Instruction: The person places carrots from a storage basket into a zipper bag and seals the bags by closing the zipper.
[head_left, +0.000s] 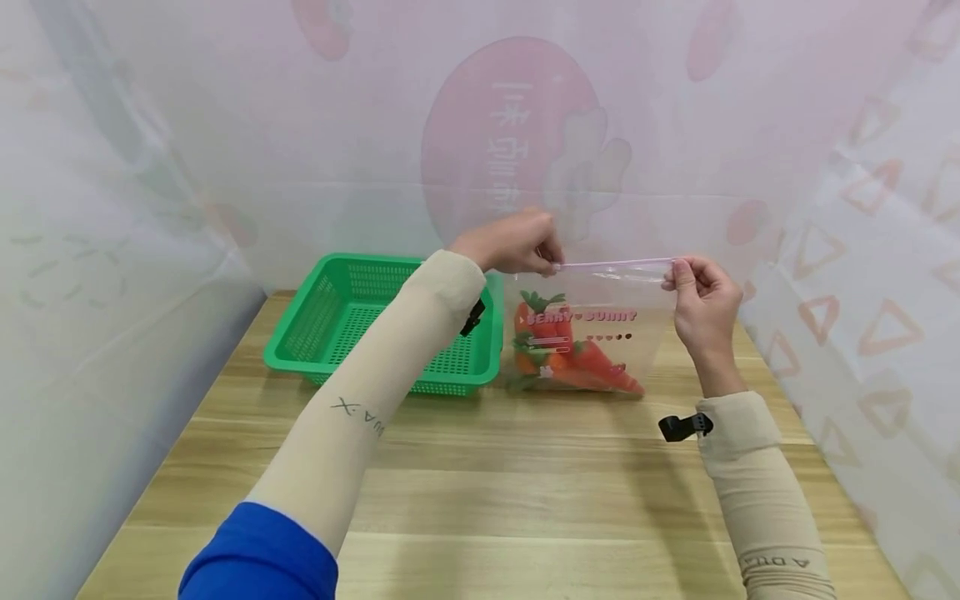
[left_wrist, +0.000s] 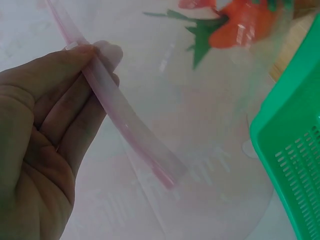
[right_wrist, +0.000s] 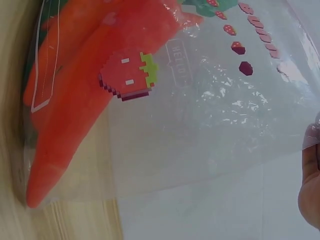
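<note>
A clear zip bag [head_left: 637, 292] with pink lettering stands upright on the table, several orange-red carrots [head_left: 597, 363] with green tops at its bottom. My left hand [head_left: 513, 242] pinches the pink zip strip [left_wrist: 122, 115] between thumb and finger, close by a small whitish slider [left_wrist: 71, 45]. A length of strip extends past those fingers. At the opposite top corner my right hand [head_left: 705, 304] grips the bag's edge between thumb and curled fingers. The strip runs taut between both hands. Only part of the right hand [right_wrist: 311, 175] shows in the right wrist view, at its edge.
A green plastic basket [head_left: 300, 365] with perforated walls stands left of the bag, partly behind my left forearm. The wooden table [head_left: 495, 500] extends toward me. Printed pale sheets [head_left: 360, 150] enclose the back and both sides.
</note>
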